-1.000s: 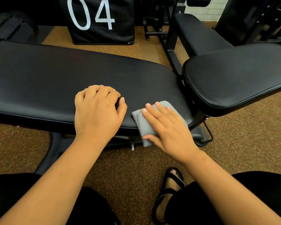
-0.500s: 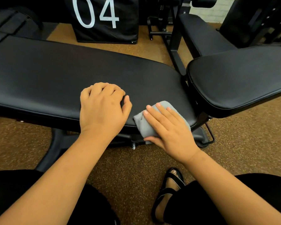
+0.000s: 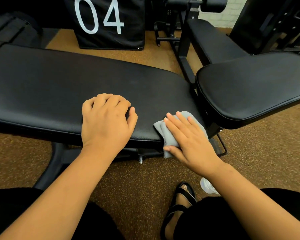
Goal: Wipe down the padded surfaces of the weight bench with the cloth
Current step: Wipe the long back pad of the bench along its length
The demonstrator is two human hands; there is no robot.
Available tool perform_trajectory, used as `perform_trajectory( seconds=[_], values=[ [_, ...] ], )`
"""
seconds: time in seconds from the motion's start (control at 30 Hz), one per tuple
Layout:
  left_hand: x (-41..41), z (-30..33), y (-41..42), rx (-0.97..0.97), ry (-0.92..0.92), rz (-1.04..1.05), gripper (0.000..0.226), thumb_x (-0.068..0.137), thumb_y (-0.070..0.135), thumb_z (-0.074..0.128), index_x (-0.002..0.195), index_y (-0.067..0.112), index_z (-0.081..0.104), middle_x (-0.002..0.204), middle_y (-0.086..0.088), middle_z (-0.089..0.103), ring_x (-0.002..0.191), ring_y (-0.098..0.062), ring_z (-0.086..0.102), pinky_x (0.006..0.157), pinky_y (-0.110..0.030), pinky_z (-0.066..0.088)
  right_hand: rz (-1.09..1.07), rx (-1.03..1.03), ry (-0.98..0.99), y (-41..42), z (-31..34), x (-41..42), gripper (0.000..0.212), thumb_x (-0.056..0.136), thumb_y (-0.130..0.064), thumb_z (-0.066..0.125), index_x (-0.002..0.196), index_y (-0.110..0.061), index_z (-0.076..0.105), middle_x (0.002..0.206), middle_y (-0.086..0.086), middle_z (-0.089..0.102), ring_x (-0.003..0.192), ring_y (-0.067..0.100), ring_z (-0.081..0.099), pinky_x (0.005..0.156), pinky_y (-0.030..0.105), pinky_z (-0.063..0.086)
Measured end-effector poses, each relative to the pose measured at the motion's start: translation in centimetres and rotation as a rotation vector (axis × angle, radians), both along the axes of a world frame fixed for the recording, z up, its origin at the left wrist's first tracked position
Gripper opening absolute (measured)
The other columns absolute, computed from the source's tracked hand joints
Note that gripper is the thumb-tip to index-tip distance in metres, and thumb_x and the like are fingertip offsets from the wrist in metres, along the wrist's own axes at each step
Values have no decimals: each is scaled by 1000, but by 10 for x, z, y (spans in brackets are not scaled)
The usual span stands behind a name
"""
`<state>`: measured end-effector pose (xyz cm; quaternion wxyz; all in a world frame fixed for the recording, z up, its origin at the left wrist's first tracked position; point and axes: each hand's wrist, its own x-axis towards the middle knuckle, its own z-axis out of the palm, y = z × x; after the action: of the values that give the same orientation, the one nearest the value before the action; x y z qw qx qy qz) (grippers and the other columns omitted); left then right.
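While the head camera looked down over both forearms, the right hand (image 3: 189,139) lay flat, fingers straight, pressing the grey cloth (image 3: 177,126) onto the near right corner of the long back pad (image 3: 68,87). Part of the cloth sat on the padded top; its lower edge draped over the near rim and hung free below the thumb. The left hand (image 3: 106,122) rested on the same pad just beside the cloth, fingers curled under, holding nothing — apparently bracing. The separate seat pad (image 3: 253,85), tilted up to the right across a narrow gap, had no cloth on it. Beyond lay a speckled brown floor (image 3: 128,184), a black block marked "04" (image 3: 109,23), other dark machine frames, and a sandalled foot (image 3: 182,196) below the right arm.

Judgement: wiping stood at the corner of the back pad, with most of that pad to the left and the whole seat pad seemingly left to cover.

Risks from here:
- The cloth was only pressed, not gripped — a fast stroke toward the rim could let it slide off and drop to the floor.
- The hanging edge could snag on the frame hardware under the pad when swept sideways.
- The bracing left hand covered a patch that might be skipped.
- The gap between the pads could be missed.
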<state>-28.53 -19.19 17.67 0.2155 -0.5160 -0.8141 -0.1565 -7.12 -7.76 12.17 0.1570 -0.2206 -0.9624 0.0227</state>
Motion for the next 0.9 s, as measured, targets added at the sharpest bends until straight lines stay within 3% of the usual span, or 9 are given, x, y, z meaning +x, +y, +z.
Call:
perform_trajectory(
  seconds=[0.17,0.27,0.4,0.5,0.6,0.67,0.9],
  values=[
    [-1,1,1,4,-9,-5,29,97,38,42,97,25,68,106,9,66,106,-20,54,85,-38,33,-13,-222,-115,14,23,-20,75,92,-69,11,156,-28,10,163,-8,6,150,14,-3,121,37,0],
    [0,2,1,-16,-21,-10,28,97,38,44,100,24,69,108,8,67,104,-21,55,81,-38,35,-116,-350,-100,34,27,-45,66,98,-60,17,155,-27,12,163,-5,10,150,17,0,122,45,4],
    [-1,3,0,-50,-45,-19,30,96,40,45,104,23,68,111,8,66,104,-22,57,79,-38,38,-343,-418,146,29,30,-71,59,101,-46,36,151,-16,25,158,6,26,149,26,13,118,46,17],
    [-3,3,-1,-52,-46,-19,30,95,42,46,106,24,67,111,8,65,104,-20,57,80,-37,39,-274,-454,116,-5,34,-64,52,101,-46,35,143,-16,36,156,6,28,148,29,13,119,45,14],
    [-2,3,-1,-37,-45,-19,30,96,41,43,108,25,65,111,9,65,101,-18,57,79,-35,39,-147,-395,-13,-26,34,-48,68,97,-60,16,153,-22,21,163,-1,8,150,20,-2,121,37,-3],
    [-2,2,-1,-19,-52,-17,31,97,40,41,110,24,64,111,9,65,99,-17,58,78,-35,39,-145,-392,-89,-16,36,-49,70,95,-60,14,155,-26,10,163,-6,-1,149,12,-10,118,31,-9],
    [-1,3,0,-17,-56,-22,29,97,36,40,111,23,63,110,7,65,96,-18,58,76,-35,41,-207,-430,-139,52,42,-105,58,104,-46,21,155,-24,8,164,0,2,150,21,-5,120,41,-1]
  ],
)
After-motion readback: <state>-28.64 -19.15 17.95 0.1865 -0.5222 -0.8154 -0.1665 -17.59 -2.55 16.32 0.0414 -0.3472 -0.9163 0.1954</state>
